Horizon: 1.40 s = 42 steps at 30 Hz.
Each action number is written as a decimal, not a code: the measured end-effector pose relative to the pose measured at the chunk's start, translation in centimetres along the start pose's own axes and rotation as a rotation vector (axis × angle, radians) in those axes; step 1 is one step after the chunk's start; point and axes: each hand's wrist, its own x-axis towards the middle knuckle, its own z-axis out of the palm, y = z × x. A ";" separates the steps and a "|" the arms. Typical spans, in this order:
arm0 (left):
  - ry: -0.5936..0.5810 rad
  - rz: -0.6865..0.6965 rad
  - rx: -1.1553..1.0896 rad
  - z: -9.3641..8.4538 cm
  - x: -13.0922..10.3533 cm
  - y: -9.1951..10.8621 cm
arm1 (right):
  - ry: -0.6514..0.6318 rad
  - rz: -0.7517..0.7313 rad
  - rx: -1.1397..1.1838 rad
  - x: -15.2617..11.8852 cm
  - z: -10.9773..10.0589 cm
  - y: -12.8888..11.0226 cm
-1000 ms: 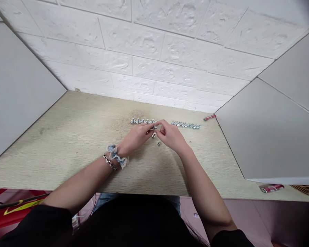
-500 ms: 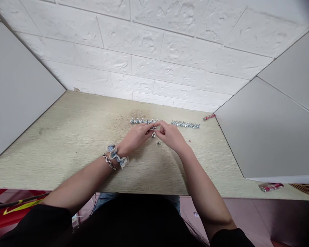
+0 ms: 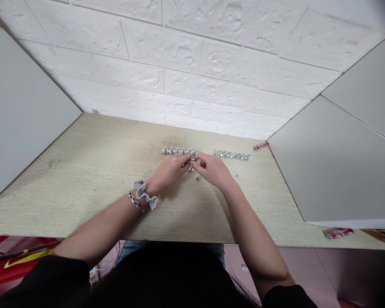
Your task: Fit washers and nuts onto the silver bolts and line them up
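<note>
From where I stand, both hands meet over the wooden tabletop (image 3: pixel 109 171), nearer its back edge than its front. The left hand (image 3: pixel 170 171) and the right hand (image 3: pixel 213 171) have their fingertips closed on a small metal bolt (image 3: pixel 193 159), pinched between them; the fingers hide most of it, so I can't tell how its parts fit together. A blue and white scrunchie (image 3: pixel 147 197) and a chain bracelet (image 3: pixel 136 202) circle the left wrist

Just on the front-edge side of the fingertips is a short metal piece (image 3: pixel 191 169), and a nut (image 3: pixel 198 179) lies a little closer to the front edge. Beyond the hands, toward the back edge, a row of six bolts (image 3: pixel 177 151) stands with shanks up. Further toward the right edge, a tight row of screws (image 3: pixel 231 155) lies tilted, well apart from the first

One red cylinder (image 3: pixel 260 146) rests by the back right corner; another red cylinder (image 3: pixel 339 233) lies along the front edge, near something woven (image 3: pixel 380 236) at the front right corner
</note>
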 end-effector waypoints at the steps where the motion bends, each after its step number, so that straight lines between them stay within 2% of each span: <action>1: -0.002 0.000 0.003 0.0 0.0 0.0 | 0.002 0.005 -0.015 0.0 0.0 0.0; 6: 0.015 0.021 0.028 0.0 0.0 -0.1 | 0.065 0.024 -0.103 -0.1 -0.1 0.1; 11: 0.018 0.025 0.026 -0.1 0.1 0.1 | 0.032 -0.040 -0.063 -0.1 -0.1 0.1; 35: -0.002 0.023 0.032 -0.1 0.1 0.1 | 0.008 -0.023 -0.010 0.0 0.0 0.1; 42: -0.011 0.013 0.040 -0.1 0.1 0.1 | 0.035 -0.047 -0.006 -0.1 0.1 0.1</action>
